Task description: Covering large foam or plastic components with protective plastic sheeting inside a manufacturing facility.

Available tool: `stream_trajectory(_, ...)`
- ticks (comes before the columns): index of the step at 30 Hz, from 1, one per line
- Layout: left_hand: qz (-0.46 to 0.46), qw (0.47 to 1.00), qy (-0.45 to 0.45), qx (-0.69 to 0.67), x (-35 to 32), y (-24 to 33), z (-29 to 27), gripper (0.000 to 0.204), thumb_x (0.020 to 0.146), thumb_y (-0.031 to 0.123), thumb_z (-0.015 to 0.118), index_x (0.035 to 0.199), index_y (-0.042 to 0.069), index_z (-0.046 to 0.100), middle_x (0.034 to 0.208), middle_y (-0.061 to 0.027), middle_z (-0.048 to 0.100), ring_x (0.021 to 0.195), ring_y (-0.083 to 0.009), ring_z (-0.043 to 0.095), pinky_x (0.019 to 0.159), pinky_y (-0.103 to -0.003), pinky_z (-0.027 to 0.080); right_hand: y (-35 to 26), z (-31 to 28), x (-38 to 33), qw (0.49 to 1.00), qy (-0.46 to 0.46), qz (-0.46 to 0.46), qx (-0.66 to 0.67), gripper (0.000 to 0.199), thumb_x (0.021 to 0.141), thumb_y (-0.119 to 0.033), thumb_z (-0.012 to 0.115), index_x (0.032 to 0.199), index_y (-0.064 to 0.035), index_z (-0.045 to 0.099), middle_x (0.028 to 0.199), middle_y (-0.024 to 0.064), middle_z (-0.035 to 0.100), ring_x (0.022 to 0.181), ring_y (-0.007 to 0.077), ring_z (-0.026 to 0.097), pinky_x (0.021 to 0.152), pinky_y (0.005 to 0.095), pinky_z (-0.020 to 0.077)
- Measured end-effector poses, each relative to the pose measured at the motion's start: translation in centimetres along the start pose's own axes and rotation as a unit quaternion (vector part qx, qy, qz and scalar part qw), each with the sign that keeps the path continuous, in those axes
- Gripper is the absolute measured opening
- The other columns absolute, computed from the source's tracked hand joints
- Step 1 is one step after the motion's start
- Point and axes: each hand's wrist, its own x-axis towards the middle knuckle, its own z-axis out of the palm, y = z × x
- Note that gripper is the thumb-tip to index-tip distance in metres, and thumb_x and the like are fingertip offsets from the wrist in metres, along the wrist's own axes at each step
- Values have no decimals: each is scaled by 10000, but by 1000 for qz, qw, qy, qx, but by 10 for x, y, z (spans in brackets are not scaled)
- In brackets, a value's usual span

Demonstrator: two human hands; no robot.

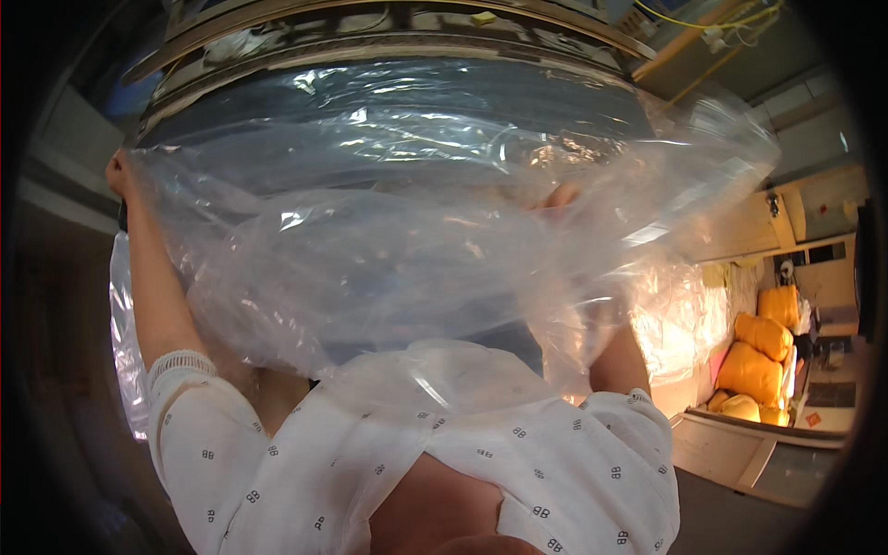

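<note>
A wide sheet of clear plastic film (pixel 361 250) billows in front of my chest, creased and shiny. My left hand (pixel 117 173) is out at the far left with fingers closed on the film's edge, the arm stretched forward. Through the film my right hand (pixel 561 197) shows only as a blur, right of the middle; its fingers cannot be made out. A loose fold of the film rises to the upper right. Under it, more film lies over a dark, flat surface (pixel 592 109).
A wooden rail (pixel 388 13) runs along the far side. Yellow cables (pixel 712 20) hang at the upper right. Stuffed orange bags (pixel 751 363) are piled at the right, beside brightly lit crumpled plastic (pixel 680 314). More film (pixel 128 333) hangs at the left.
</note>
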Motion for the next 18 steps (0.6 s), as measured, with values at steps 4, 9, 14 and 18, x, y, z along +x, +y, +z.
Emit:
stream_trajectory(4,-77,995,-52,-34,-5,2,-12,337,835,291,585,949,-24,608,869,-73,610,764,-163,544,696,-298,444,-128,-7,16,963,264,38,26,269,902,-364,490,918,-98,529,692,-16,421,541,63,366,454,249,294)
stream_trajectory(9,-3,968,-252,-8,-63,70,46,344,871,279,561,991,-43,578,937,-86,593,828,-165,521,765,-278,408,-353,-294,-102,625,580,-197,-483,442,927,-355,415,1260,-69,469,1172,95,562,1048,230,538,799,352,460)
stream_trajectory(14,45,976,-210,31,-107,102,55,342,872,274,559,958,-56,574,898,-114,587,812,-180,515,749,-292,408,-405,-284,16,229,410,-77,-879,306,889,-311,472,1132,-159,579,1028,135,603,948,359,565,805,422,452)
stream_trajectory(18,144,981,-110,67,-86,76,31,382,883,302,545,1000,-61,562,950,-138,597,865,-205,556,805,-307,426,-292,-131,50,371,282,-440,-768,403,832,-277,593,1190,-115,504,1180,97,515,1086,260,461,941,363,336)
